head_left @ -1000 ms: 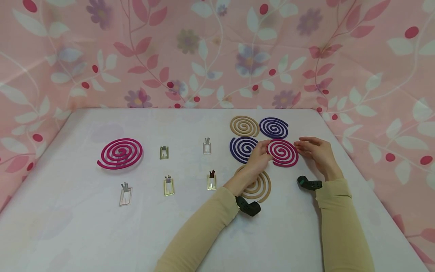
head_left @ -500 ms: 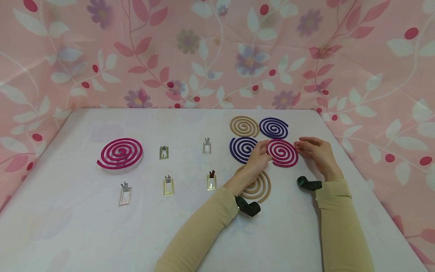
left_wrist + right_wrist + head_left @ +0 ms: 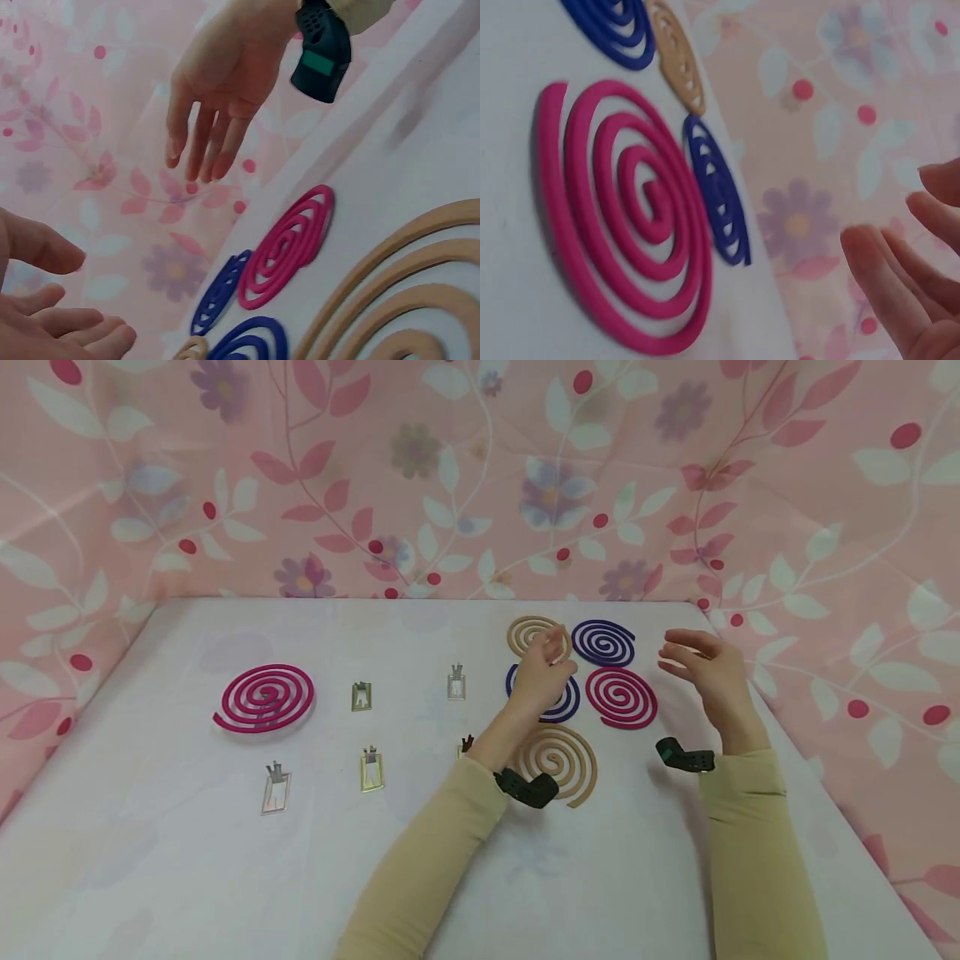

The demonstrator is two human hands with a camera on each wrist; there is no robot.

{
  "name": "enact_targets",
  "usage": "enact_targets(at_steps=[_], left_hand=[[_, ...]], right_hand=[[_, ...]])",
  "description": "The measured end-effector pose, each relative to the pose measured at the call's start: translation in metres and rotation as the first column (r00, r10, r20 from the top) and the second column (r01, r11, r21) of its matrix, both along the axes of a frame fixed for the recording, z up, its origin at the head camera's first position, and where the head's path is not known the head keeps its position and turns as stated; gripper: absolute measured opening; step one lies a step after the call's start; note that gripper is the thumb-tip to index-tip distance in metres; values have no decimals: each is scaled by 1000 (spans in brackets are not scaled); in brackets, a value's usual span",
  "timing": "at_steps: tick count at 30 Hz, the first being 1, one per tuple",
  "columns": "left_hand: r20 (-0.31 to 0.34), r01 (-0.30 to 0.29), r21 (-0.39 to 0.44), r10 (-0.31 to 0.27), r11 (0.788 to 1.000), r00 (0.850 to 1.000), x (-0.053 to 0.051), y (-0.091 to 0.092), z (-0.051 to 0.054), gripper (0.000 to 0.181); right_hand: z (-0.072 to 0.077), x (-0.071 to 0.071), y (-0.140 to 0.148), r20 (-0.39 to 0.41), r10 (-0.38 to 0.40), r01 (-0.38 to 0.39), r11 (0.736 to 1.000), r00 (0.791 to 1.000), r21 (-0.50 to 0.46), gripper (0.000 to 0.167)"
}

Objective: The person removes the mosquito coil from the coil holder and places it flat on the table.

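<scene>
A flat pink mosquito coil (image 3: 621, 695) lies at the right of the table, with no hand on it. My right hand (image 3: 708, 681) is raised just to its right, fingers loosely bent around nothing. Over the left blue coil (image 3: 573, 697) and the far tan coil (image 3: 517, 635) hovers my left hand (image 3: 538, 681); its fingers are apart and hold nothing in the left wrist view. Another blue coil (image 3: 603, 643) lies behind the pink one. A nearer tan coil (image 3: 553, 763) is partly covered by my left wrist and its strap.
At the left, another pink coil (image 3: 267, 693) stands raised over a support that shows through it. Several small metal stands, such as a silver one (image 3: 276, 792) and a gold one (image 3: 372, 772), are spread across the middle. A floral curtain (image 3: 480, 485) rises behind the white table (image 3: 187, 860).
Both hands have let go of the right pink coil, which stays on the table. My left hand has moved left and up; my right hand has lifted a little away to the right.
</scene>
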State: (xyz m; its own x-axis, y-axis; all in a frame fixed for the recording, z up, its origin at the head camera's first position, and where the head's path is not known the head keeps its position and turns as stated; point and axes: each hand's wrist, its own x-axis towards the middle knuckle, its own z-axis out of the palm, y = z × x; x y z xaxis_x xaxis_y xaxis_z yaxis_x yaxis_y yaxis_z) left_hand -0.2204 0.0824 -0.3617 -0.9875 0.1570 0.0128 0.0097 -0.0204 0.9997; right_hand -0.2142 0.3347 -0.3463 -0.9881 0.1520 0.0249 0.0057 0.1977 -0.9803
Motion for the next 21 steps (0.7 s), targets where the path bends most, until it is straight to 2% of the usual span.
enact_targets(at_steps=[3, 6, 12, 17, 21], left_hand=[[-60, 36, -80, -41, 996, 997, -1, -18, 13, 57], [-95, 74, -118, -86, 990, 992, -1, -35, 27, 54], [-111, 140, -155, -159, 978, 981, 3, -63, 48, 52], [-150, 138, -154, -161, 978, 975, 8, -89, 65, 53], [-172, 110, -148, -136, 983, 976, 14, -110, 79, 53]], right_hand=[[12, 4, -8, -19, -54, 53, 998, 998, -41, 44], [23, 8, -15, -44, -107, 102, 990, 993, -100, 44], [41, 15, -30, -135, -161, 129, 967, 978, -220, 36], [55, 24, -46, -212, -170, 114, 960, 962, -254, 35], [67, 32, -59, -255, -157, 92, 964, 954, -250, 34]])
